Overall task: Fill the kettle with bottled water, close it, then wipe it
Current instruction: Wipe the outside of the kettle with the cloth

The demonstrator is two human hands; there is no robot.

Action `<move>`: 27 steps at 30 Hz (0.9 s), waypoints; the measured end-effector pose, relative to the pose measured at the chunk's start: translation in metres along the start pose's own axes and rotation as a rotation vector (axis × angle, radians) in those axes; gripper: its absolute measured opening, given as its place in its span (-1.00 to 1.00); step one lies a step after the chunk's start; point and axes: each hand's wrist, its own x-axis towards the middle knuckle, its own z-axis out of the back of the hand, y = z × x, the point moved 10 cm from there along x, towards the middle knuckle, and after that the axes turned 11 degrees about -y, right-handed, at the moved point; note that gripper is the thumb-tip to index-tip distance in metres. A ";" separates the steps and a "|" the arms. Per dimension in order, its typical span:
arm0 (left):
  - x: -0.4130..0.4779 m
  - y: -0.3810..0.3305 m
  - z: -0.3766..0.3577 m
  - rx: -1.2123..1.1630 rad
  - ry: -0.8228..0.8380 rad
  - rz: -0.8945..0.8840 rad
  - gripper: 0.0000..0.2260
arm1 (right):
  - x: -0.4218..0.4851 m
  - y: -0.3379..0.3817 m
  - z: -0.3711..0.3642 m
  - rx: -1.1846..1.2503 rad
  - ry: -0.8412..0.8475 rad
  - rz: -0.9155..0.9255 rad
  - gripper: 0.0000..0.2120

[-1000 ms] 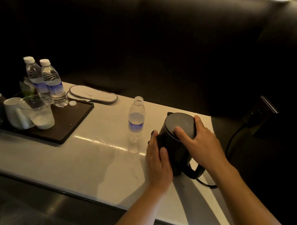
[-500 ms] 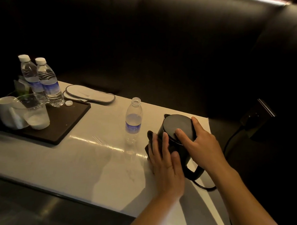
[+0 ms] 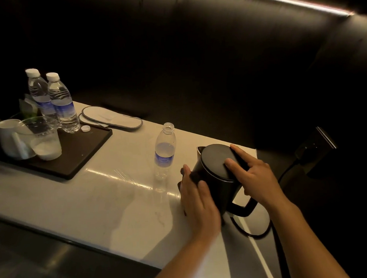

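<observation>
A black electric kettle [image 3: 216, 158] stands on the pale counter [image 3: 97, 204] with its lid closed. My right hand [image 3: 256, 178] lies on the lid, fingers spread, holding the kettle steady. Against the kettle's left side, my left hand [image 3: 198, 202] presses what looks like a dark cloth [image 3: 193, 176]; the hand hides most of it. An uncapped water bottle [image 3: 164, 154], holding only a little water, stands just left of the kettle. Its white cap [image 3: 85, 128] lies on the dark tray [image 3: 85, 150].
The tray at the left carries two sealed water bottles [image 3: 63, 105], a clear glass [image 3: 46, 141] and a white mug [image 3: 7, 134]. Flat white slippers [image 3: 113, 119] lie behind it. The kettle's cord [image 3: 262, 231] loops off the counter's right end toward a dark socket box [image 3: 316, 146].
My left hand has slid up and down along the kettle's left side with the cloth. My right hand has stayed on the lid. The bottle has not moved.
</observation>
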 end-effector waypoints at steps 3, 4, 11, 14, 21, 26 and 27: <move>-0.024 -0.018 -0.004 0.161 0.044 -0.147 -0.47 | 0.003 0.000 0.000 0.051 0.031 -0.013 -0.46; -0.025 -0.019 -0.004 0.180 0.055 -0.184 -0.47 | 0.003 -0.001 -0.001 0.063 0.040 -0.017 -0.46; 0.023 0.028 0.001 0.002 0.074 -0.033 -0.52 | 0.008 -0.007 -0.004 0.139 0.061 -0.037 -0.50; 0.040 0.051 0.002 -0.003 0.072 0.216 -0.46 | 0.009 -0.008 -0.004 0.164 0.045 -0.028 -0.52; 0.009 -0.027 -0.008 0.102 -0.037 -0.073 -0.49 | 0.014 -0.016 0.010 0.347 -0.113 -0.029 -0.75; 0.026 -0.006 -0.005 -0.063 -0.042 -0.018 -0.51 | 0.015 -0.021 0.012 0.396 -0.162 -0.035 -0.77; 0.033 0.007 -0.005 -0.117 -0.014 0.070 -0.52 | 0.015 -0.021 0.011 0.394 -0.163 -0.033 -0.76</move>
